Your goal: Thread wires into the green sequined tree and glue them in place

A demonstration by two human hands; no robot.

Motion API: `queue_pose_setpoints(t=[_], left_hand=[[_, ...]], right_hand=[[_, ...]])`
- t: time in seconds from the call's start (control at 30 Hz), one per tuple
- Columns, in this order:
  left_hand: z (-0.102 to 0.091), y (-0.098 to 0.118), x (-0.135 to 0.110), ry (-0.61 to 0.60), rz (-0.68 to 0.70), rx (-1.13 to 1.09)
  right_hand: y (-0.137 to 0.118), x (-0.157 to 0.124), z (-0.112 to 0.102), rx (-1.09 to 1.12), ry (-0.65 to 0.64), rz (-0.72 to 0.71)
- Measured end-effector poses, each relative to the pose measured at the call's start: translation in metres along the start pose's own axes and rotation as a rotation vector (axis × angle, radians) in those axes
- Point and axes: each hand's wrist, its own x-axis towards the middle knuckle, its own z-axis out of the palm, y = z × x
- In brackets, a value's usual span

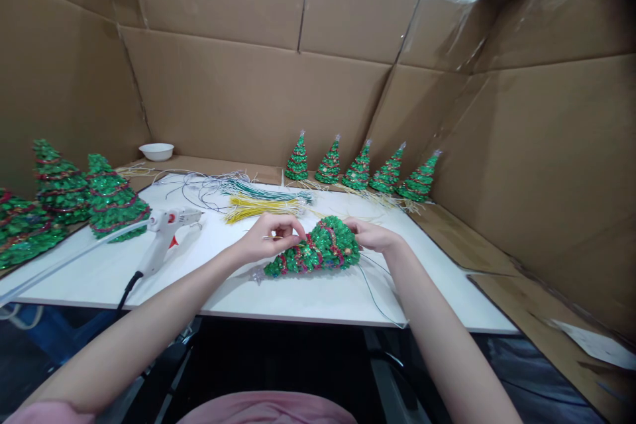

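Note:
A small green tinsel Christmas tree [318, 248] lies on its side on the white table, its star tip [258, 275] pointing left. Red garland winds around it. My left hand [275, 236] is over the upper part of the tree, thumb and fingertips pinched on a thin pale yellow wire [269, 237] beside the garland. At the broad base, my right hand [370, 236] grips the tree; its fingertips are partly hidden behind the foliage. Thin dark green wires [372, 291] trail from the base towards the table's front edge.
Bundles of yellow wires [263, 207] and green wires [263, 191] lie behind the hands. A white glue gun [166, 238] stands left, with its cord and a glue stick. Several finished-looking trees [358, 169] line the back; larger trees [112, 199] stand left. A white bowl [157, 152] sits back left.

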Motion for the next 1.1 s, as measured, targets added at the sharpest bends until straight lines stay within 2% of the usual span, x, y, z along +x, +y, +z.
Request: queue_pose_setpoints(t=[0.17, 0.4, 0.67, 1.1], left_hand=[[0.0017, -0.0009, 0.0008, -0.048, 0.006, 0.005], [0.0019, -0.0009, 0.0005, -0.058, 0.01, -0.004], [-0.0026, -0.0033, -0.0012, 0.053, 0.013, -0.003], [0.0042, -0.0013, 0.001, -0.044, 0.017, 0.029]], right_hand=[[0.0006, 0.0009, 0.0001, -0.002, -0.006, -0.003], [0.0012, 0.0014, -0.0003, 0.002, -0.019, -0.005], [0.0009, 0.0003, -0.0005, 0.003, -0.005, -0.007], [0.0008, 0.0013, -0.0014, -0.001, -0.04, 0.004]])
